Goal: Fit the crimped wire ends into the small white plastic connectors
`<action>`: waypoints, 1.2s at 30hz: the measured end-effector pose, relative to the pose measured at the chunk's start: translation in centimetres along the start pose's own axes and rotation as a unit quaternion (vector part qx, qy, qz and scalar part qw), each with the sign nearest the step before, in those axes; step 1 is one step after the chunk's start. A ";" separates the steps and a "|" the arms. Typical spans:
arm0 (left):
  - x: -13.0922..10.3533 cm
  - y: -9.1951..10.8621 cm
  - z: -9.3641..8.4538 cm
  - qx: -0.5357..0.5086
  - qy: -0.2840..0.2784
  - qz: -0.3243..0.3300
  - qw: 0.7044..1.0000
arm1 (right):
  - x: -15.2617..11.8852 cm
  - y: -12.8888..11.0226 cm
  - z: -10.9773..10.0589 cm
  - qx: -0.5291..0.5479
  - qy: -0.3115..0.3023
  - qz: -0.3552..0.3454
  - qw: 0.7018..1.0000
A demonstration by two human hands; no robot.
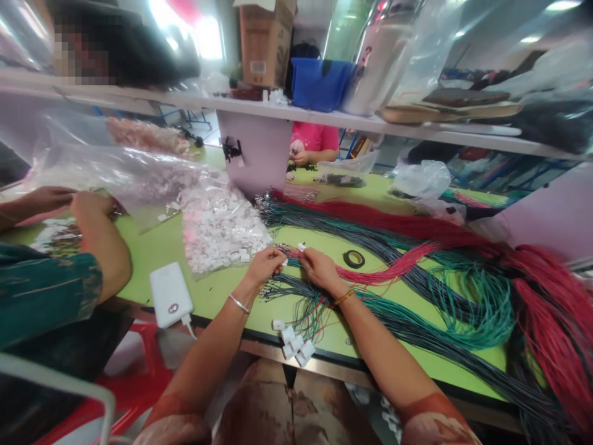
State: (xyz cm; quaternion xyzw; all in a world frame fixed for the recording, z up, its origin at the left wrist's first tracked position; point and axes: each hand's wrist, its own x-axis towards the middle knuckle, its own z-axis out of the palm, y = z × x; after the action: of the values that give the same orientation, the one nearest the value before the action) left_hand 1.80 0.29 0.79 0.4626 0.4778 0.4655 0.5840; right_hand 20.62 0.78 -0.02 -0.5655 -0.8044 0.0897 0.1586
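My left hand [265, 267] is closed in a pinch, with a small white plastic connector [284, 262] at its fingertips. Just to its right, my right hand [320, 268] is also closed, and another white connector [301, 246] shows at its fingers; any wire held with it is too small to make out. Between and under both hands run red wires [370, 275] and dark wires with metal ends. Below them lies a bundle of green and black wires [375, 304]. Several white connectors with wires [296, 346] hang at the table's front edge.
A clear bag of white connectors [222, 235] lies left of my hands, a white power bank [171, 294] near the edge. A roll of black tape [354, 259] sits behind my right hand. Long red wires [417, 222] fill the right. A co-worker's arm [99, 241] is at left.
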 end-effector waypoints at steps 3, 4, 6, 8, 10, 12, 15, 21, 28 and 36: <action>-0.1 0.1 0.0 -0.006 -0.002 0.007 1.000 | -0.1 0.3 -0.4 -0.015 -0.010 0.007 1.000; -0.2 0.2 0.0 -0.009 -0.002 0.008 1.000 | -0.2 0.2 -0.6 -0.016 -0.015 0.008 1.000; -0.3 0.4 0.0 -0.012 -0.004 0.001 1.000 | -0.1 0.0 -0.9 -0.010 -0.027 -0.009 1.000; -0.4 0.5 0.1 -0.015 -0.012 -0.006 1.000 | 0.0 -0.2 -0.9 -0.009 -0.030 -0.040 0.999; -0.5 0.5 0.2 -0.018 -0.018 -0.005 1.000 | 0.1 -0.1 -0.7 -0.002 -0.019 -0.053 0.998; -0.4 0.4 0.2 -0.017 -0.019 -0.005 1.000 | 0.2 0.1 -0.4 0.029 0.003 -0.043 0.999; -0.4 0.2 0.3 -0.017 -0.019 -0.014 1.000 | -0.1 0.5 -0.2 0.091 0.035 -0.011 0.995; -0.5 0.1 0.5 -0.035 -0.044 -0.007 0.998 | -0.2 0.2 -1.1 0.172 0.052 0.039 0.983; -0.4 -0.3 0.5 -0.006 -0.037 -0.020 0.999 | 0.8 2.2 -2.5 0.300 0.049 0.074 0.950; -0.5 -0.2 0.4 -0.090 -0.035 -0.002 0.995 | 2.2 -1.2 -3.1 0.384 0.029 0.011 0.923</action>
State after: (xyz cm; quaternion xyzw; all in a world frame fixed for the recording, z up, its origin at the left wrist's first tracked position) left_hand 2.16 -0.27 0.66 0.4235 0.4139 0.4886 0.6407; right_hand 19.96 2.33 3.56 -0.4723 -0.6968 0.3770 0.3863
